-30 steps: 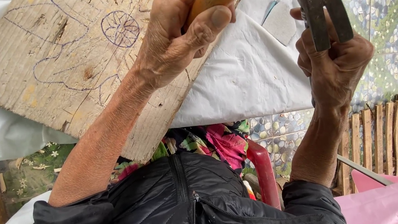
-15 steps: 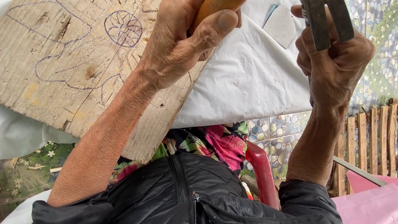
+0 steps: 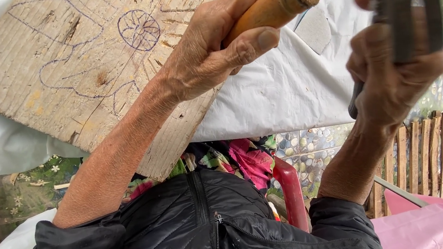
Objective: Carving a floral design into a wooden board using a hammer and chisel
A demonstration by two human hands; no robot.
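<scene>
So the left hand [image 3: 212, 47] still grips the wooden chisel handle [image 3: 274, 5] on the board [image 3: 56, 66], upper middle; the right hand [image 3: 395, 75] clutching the hammer [image 3: 406, 0] has drifted slightly right.

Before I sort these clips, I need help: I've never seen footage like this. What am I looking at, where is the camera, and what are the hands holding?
There is no machine here. The camera sits on a person's head and looks down, so you see their own two arms and a black zipped jacket at the bottom.

The left hand grips a tool with a round wooden handle; its working end is hidden behind the hand. The right hand holds up a hammer with a dark metal head, raised off to the side and apart from the handle.

Under the left hand lies a rough wooden board with a flower pattern drawn in blue pen and some cut grooves. The board rests on a white sheet. Lower right you see a wooden slatted piece and something pink.
</scene>
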